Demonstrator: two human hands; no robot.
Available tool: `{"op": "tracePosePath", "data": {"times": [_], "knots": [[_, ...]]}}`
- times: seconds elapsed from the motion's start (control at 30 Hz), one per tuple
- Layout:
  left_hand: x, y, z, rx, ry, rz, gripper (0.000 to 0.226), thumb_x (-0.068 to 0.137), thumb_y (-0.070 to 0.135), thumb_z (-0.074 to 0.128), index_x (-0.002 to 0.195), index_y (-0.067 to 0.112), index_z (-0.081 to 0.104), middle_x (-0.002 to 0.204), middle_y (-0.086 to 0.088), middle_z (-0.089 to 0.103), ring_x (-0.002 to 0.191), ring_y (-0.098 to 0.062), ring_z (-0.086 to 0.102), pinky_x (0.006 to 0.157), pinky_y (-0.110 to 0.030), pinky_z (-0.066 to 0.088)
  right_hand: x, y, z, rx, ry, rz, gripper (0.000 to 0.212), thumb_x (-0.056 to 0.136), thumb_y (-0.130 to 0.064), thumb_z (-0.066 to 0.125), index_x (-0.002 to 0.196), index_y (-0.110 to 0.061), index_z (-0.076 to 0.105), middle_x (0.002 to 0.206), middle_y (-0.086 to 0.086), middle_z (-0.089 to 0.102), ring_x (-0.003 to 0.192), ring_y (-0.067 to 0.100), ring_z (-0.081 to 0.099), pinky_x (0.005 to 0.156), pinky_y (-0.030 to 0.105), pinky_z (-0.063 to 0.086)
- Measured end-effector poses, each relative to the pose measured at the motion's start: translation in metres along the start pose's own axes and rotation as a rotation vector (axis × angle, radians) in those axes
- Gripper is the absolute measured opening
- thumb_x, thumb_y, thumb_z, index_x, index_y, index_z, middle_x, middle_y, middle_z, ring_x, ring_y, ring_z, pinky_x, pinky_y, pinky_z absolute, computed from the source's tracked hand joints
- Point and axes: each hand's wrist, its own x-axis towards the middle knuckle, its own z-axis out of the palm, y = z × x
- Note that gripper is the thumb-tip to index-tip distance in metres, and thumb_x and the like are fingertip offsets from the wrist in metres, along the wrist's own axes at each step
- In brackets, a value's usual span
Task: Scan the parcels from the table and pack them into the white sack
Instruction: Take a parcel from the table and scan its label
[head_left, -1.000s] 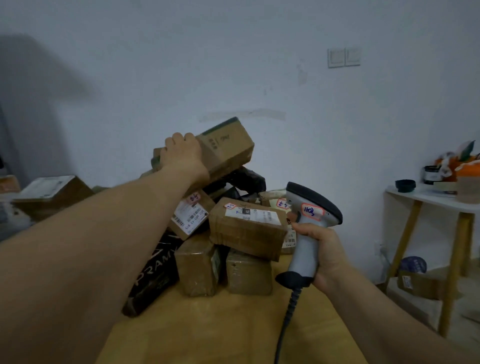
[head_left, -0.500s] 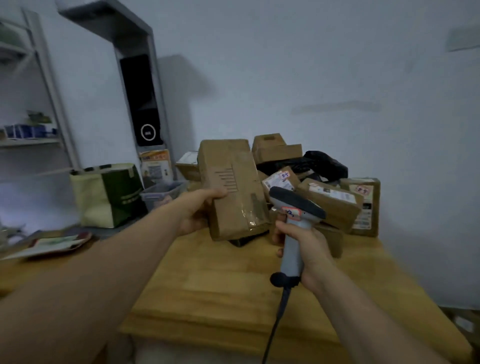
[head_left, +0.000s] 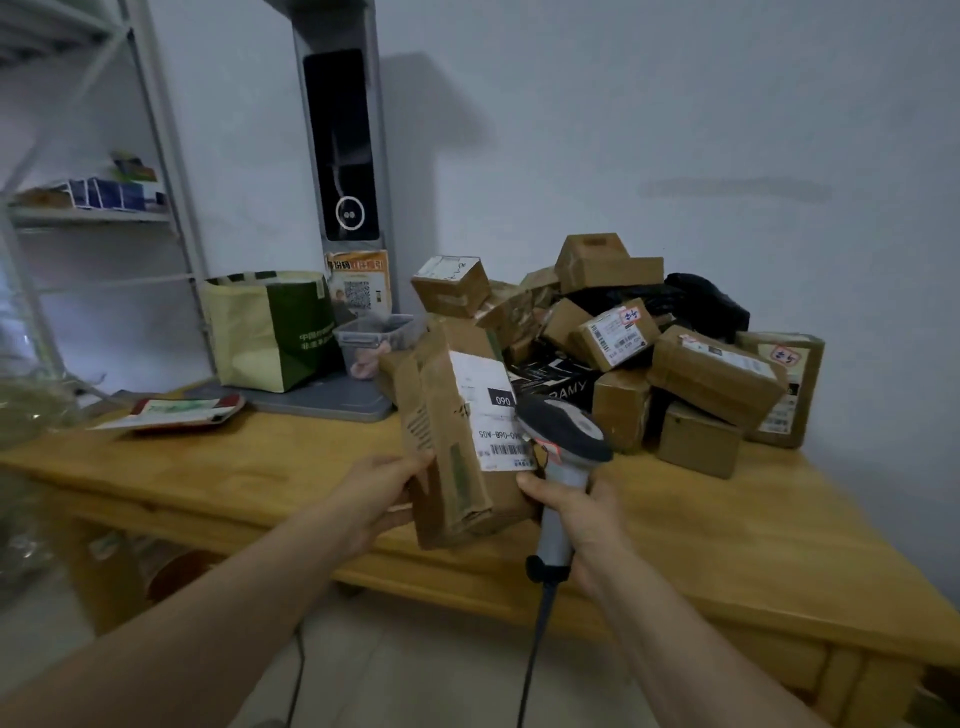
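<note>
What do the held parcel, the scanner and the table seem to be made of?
The brown parcel box: matte cardboard, creased, with a paper label. The grey handheld scanner: probably smooth plastic, darker head. The yellowish table: likely varnished wood, faint grain and sheen.

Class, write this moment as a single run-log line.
step: scan | left hand: holds parcel | right hand: holds scanner, head at label | pile: on table

Wooden table (head_left: 291, 467), parcel pile (head_left: 691, 364), green bag (head_left: 270, 332), tray (head_left: 182, 410)
</note>
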Motion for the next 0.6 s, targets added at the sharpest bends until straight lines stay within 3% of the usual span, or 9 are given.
{"op": "tracePosePath", "data": {"times": [0.07,0.13,0.27,0.37,0.4,0.47,0.53,0.6], "knots": [[-0.005,0.005,-0.004,0.052,-0.098,-0.029,0.072,0.063,0.055,0.08,0.119,0.018,0.054,0.118,-0.005,0.063,0.11,-0.022,0.058,0.093,-0.04,0.049,-0.004,0.002,0.013,-0.066,-0.017,-0.032,0.04,0.065,-0.008,0.086,0.098,-0.017,0.065,0.094,0.001,0.072,0.087,0.022,0.068,0.079,0.039,0.055],[-0.009,0.007,-0.008,0.108,-0.151,-0.031,0.086,0.051,0.054,0.085,0.122,0.021,0.051,0.119,-0.002,0.062,0.114,-0.021,0.054,0.103,-0.044,0.042,-0.008,0.003,0.025,-0.105,-0.05,-0.055,0.036,0.067,-0.007,0.084,0.095,-0.018,0.065,0.094,0.001,0.072,0.086,0.02,0.068,0.074,0.036,0.055],[-0.005,0.007,-0.028,0.055,-0.027,0.039,0.066,0.062,0.027,0.085,0.12,0.016,0.056,0.11,-0.002,0.069,0.106,-0.02,0.06,0.094,-0.042,0.049,-0.019,-0.001,0.043,-0.2,-0.124,-0.105,0.025,0.075,-0.016,0.081,0.091,-0.023,0.064,0.088,-0.004,0.07,0.082,0.014,0.066,0.066,0.027,0.053],[-0.004,0.011,-0.051,0.019,0.025,0.111,0.056,0.057,0.025,0.086,0.105,0.022,0.057,0.102,0.002,0.069,0.097,-0.015,0.061,0.07,-0.027,0.048,-0.027,-0.004,0.048,-0.296,-0.241,-0.072,0.019,0.08,-0.021,0.078,0.091,-0.014,0.064,0.071,-0.002,0.07,0.064,0.013,0.066,0.06,0.03,0.056],[-0.005,0.013,-0.059,0.023,0.046,0.129,0.059,0.052,0.027,0.087,0.103,0.023,0.056,0.103,0.002,0.068,0.098,-0.016,0.061,0.07,-0.026,0.048,-0.03,-0.004,0.049,-0.319,-0.287,-0.046,0.019,0.08,-0.021,0.077,0.088,-0.01,0.063,0.063,0.0,0.067,0.054,0.013,0.063,0.053,0.027,0.054],[-0.005,0.016,-0.075,0.046,0.098,0.148,0.073,0.044,0.03,0.088,0.108,0.021,0.055,0.109,-0.001,0.067,0.104,-0.02,0.061,0.085,-0.036,0.052,-0.035,-0.001,0.05,-0.348,-0.336,-0.01,0.017,0.08,-0.016,0.076,0.082,-0.007,0.061,0.054,0.001,0.06,0.044,0.014,0.054,0.044,0.025,0.046],[-0.006,0.017,-0.088,0.063,0.148,0.155,0.082,0.043,0.03,0.089,0.117,0.018,0.055,0.112,-0.002,0.067,0.108,-0.023,0.061,0.097,-0.044,0.049,-0.04,0.001,0.053,-0.376,-0.371,0.004,0.017,0.078,-0.012,0.077,0.084,-0.006,0.062,0.053,0.001,0.057,0.041,0.014,0.05,0.042,0.025,0.043],[-0.004,0.017,-0.097,0.074,0.172,0.157,0.08,0.048,0.028,0.09,0.119,0.017,0.056,0.112,-0.001,0.067,0.108,-0.023,0.061,0.099,-0.046,0.048,-0.044,0.002,0.056,-0.398,-0.395,0.014,0.021,0.075,-0.011,0.078,0.089,-0.006,0.063,0.053,0.001,0.057,0.041,0.014,0.048,0.041,0.025,0.042]]}}
